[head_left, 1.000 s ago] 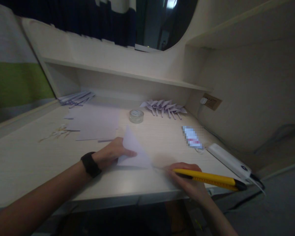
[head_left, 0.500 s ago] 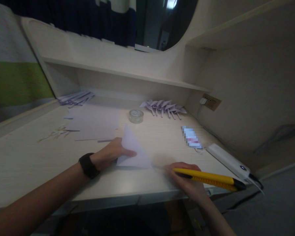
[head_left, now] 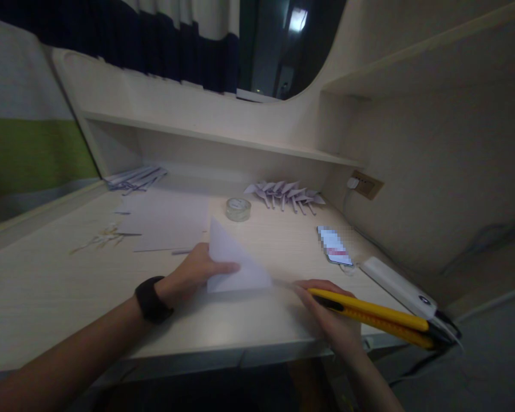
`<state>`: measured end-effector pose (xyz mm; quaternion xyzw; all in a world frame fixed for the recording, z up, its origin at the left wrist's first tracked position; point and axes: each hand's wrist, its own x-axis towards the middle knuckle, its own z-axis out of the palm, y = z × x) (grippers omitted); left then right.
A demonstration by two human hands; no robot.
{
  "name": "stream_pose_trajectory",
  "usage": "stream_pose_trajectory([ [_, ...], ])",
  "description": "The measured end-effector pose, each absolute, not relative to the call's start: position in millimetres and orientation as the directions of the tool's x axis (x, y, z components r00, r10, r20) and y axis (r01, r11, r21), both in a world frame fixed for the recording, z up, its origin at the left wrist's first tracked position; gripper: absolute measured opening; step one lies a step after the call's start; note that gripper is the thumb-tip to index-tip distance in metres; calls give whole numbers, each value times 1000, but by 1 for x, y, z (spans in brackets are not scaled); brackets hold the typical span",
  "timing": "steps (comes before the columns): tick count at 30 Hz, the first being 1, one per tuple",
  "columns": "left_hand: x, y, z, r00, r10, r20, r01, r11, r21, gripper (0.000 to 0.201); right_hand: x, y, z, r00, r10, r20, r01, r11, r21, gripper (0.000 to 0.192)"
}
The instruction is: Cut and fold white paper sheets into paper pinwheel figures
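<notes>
1. Head view is showing us a pale lilac sheet of paper folded into a triangle (head_left: 236, 263), its long folded edge lying on the light wooden desk (head_left: 47, 286) and its peak tilting up toward the back.
2. We are pinching that triangle with our left hand (head_left: 193, 272): the thumb is lying across its lower left face and the fingers are sitting behind it, so the hand is closed on the paper.
3. We are gripping a yellow utility knife with a black tail (head_left: 369, 317) in our right hand (head_left: 330, 315), the fingers wrapped tight around its front part.
4. The knife tip is pointing left at the triangle's lower right corner; we cannot tell whether the blade is touching the paper, as that spot is blurred.
5. The triangle is sitting between our two hands, near the front edge of the desk, with the right hand just beside its right corner.
6. A black wristband (head_left: 151, 299) is circling our left wrist.
7. Behind the triangle, a clear roll of tape (head_left: 238, 209) is standing on the desk, with a row of folded lilac paper pieces (head_left: 285, 193) further back and flat lilac sheets (head_left: 167, 220) to the left.
</notes>
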<state>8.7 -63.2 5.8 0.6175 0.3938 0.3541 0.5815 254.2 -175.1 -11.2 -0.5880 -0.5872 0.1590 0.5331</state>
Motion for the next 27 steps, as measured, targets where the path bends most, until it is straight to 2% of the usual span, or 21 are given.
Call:
stream_pose_trajectory([
  [2, 9, -65, 8, 452, 891, -37, 42, 20, 999, 35, 255, -175, -11, 240, 851, 468, 546, 280, -790, 10],
  [7, 10, -69, 12, 510, 859, -34, -21, 51, 998, 34, 260, -177, -7, -18, 833, 553, 561, 466, -684, 5],
  [11, 8, -65, 8, 484, 875, 1, -43, 22, 999, 34, 267, -177, -9, 170, 825, 538, 494, 401, -771, 8],
  [14, 7, -64, 8, 488, 873, 1, -71, 38, 997, 35, 273, -175, -9, 253, 784, 567, 319, 486, -814, 18],
  [16, 6, -64, 9, 487, 874, -17, -73, 60, 996, 35, 276, -172, -2, 234, 802, 550, 232, 503, -832, 29],
  [17, 6, -64, 10, 485, 874, -23, -72, 66, 995, 35, 277, -170, 4, 214, 825, 524, 214, 483, -849, 29],
  [19, 5, -65, 12, 484, 875, -20, -71, 62, 996, 34, 276, -165, 18, 174, 874, 453, 202, 419, -885, 19],
  [21, 5, -65, 13, 493, 870, 11, -87, 37, 995, 32, 271, -159, 34, 79, 904, 420, 267, 387, -883, 30],
  [23, 7, -63, 14, 508, 860, 49, -116, 11, 993, 30, 264, -152, 46, -59, 921, 386, 411, 375, -831, 25],
  [24, 9, -61, 15, 519, 853, 63, -127, 4, 992, 30, 259, -148, 50, -143, 907, 397, 499, 412, -762, 23],
  [27, 15, -51, 19, 551, 830, 88, -140, -12, 990, 28, 242, -132, 52, -349, 810, 471, 727, 551, -409, 31],
])
